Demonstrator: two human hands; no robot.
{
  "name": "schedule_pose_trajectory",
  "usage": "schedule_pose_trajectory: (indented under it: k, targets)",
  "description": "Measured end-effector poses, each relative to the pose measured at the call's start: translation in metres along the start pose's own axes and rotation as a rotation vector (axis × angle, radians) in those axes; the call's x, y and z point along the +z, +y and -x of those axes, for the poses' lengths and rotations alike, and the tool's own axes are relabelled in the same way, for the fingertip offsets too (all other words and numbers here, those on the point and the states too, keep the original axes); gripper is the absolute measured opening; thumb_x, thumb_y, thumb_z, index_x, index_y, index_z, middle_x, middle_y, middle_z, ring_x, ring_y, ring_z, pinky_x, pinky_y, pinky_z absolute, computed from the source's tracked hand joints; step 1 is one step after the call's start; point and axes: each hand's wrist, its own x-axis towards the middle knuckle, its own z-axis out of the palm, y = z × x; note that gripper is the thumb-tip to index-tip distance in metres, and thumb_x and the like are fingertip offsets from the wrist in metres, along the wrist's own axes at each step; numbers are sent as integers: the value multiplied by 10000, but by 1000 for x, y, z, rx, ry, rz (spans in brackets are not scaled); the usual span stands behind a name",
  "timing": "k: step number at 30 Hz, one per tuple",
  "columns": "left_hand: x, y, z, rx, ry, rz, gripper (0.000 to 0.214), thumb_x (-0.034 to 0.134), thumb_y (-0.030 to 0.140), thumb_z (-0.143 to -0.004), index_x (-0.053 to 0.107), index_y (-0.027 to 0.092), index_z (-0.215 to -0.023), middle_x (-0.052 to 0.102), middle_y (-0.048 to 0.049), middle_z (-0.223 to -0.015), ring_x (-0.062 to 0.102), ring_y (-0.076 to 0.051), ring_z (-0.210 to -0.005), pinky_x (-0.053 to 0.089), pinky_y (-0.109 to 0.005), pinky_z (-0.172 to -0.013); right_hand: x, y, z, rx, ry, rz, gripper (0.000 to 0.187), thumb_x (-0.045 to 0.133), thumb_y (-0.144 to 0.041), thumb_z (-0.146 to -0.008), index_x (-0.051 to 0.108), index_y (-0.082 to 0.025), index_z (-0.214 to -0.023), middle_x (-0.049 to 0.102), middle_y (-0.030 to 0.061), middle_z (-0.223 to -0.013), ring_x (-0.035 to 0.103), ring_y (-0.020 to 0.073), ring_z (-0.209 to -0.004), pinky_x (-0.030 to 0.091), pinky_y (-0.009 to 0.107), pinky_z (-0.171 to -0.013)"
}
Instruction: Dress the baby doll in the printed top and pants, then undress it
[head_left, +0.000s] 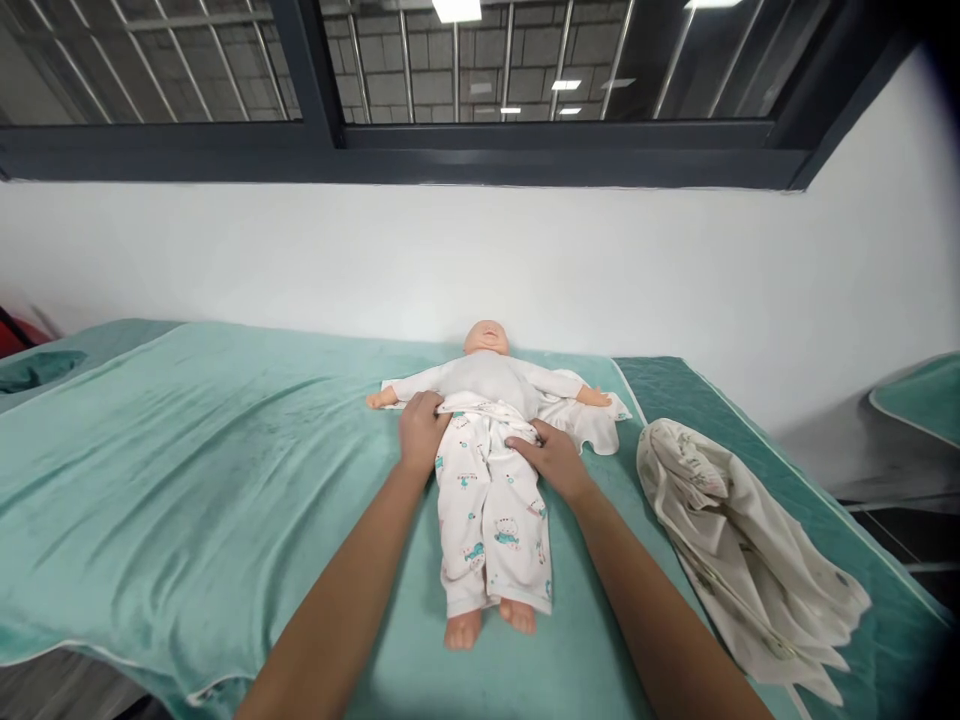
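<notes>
A baby doll [486, 375] lies on its back on a teal blanket [187, 470], head toward the wall, arms spread. It wears a grey top and white printed trousers [491, 510], and its bare feet point toward me. My left hand [421, 428] grips the trousers' waistband at the doll's right hip, fingers curled. At the other hip, my right hand [551, 455] pinches the waistband. A white garment [592, 420] lies spread under the doll's upper body.
A crumpled cream printed cloth [742, 550] lies on the bed to the right of the doll. The white wall [480, 270] runs behind the bed, with a dark-framed window [405, 150] above. Another teal-covered surface [922, 395] shows at far right.
</notes>
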Motion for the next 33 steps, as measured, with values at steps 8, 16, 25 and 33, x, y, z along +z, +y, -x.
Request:
schedule_pose_trajectory:
  k: [8, 16, 25, 33]
  targets:
    - [-30, 13, 53, 106, -6, 87, 180, 520, 232, -820, 484, 226, -643, 561, 0, -668, 518, -177, -726, 408, -304, -720, 0, 1, 0, 0, 89, 30, 407, 666, -579, -756, 554, -204, -644, 474, -42, -590, 415, 140, -623, 301, 262, -576]
    - [-38, 25, 78, -169, -78, 248, 98, 570, 244, -787, 500, 219, -723, 501, 37, -670, 466, -138, -655, 368, -271, -643, 1, 3, -1, -92, 176, 87, 257, 637, -448, -792, 590, -212, -704, 590, -26, -679, 512, 165, -684, 343, 277, -665]
    - [-25, 25, 57, -251, -185, 477, 220, 552, 418, -885, 479, 231, -975, 515, 13, -937, 481, -135, -810, 412, -273, -765, 3, 6, -6, -76, 95, 41, 288, 521, -514, -872, 504, -227, -888, 587, -2, -867, 539, 195, -804, 401, 311, -754]
    - [-2, 20, 28, -159, -171, 505, 217, 541, 420, -902, 459, 226, -956, 484, 16, -908, 461, -137, -822, 394, -270, -778, 5, 4, -8, -57, 76, -63, 443, 540, -579, -873, 465, -226, -1131, 612, 73, -1146, 578, 241, -1038, 437, 364, -910]
